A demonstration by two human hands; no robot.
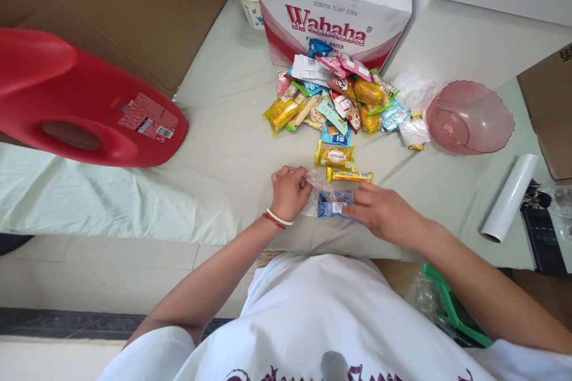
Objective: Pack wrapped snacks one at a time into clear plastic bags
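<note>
My left hand (pixel 289 190) is closed on the edge of a clear plastic bag (pixel 311 202), thumb and fingers pinched together. A blue snack packet (pixel 333 205) lies at the bag's right end, partly under its clear film. My right hand (pixel 382 213) has its fingers closed at the packet's right end. Just above sits a thin yellow candy stick pack (pixel 350 175), and behind that a yellow wrapped snack (pixel 335 156). Farther back is a heap of mixed wrapped snacks (pixel 339 104).
A white-and-red Wahaha carton (pixel 330 12) stands behind the heap. To the right are a pink clear bowl (pixel 469 119), a white roll (pixel 509 197) and a black phone-like object (pixel 543 241). At left lies a big red jug (pixel 102 107); paper cups (pixel 249 0) stand at the back.
</note>
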